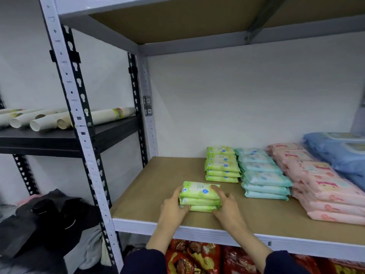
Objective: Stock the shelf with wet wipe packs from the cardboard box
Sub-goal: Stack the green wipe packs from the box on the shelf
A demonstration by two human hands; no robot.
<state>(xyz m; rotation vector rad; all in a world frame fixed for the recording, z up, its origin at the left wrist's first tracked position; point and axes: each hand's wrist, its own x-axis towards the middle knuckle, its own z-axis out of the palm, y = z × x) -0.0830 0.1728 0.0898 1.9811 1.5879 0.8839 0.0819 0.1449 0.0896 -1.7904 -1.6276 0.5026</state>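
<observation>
A small stack of three green wet wipe packs (199, 195) rests on the brown shelf board (156, 186) near its front edge. My left hand (172, 207) presses against the stack's left side and my right hand (227, 207) against its right side, so both clasp it between them. Behind it, near the back wall, stands a taller stack of green packs (222, 165). The cardboard box is out of sight.
Right of the green stacks lie rows of teal packs (263, 175), pink packs (324, 184) and large blue packs (341, 153). Red snack bags (197, 256) fill the shelf below. Paper cup sleeves (49, 118) lie on a black shelf at left, dark bags (49, 220) beneath.
</observation>
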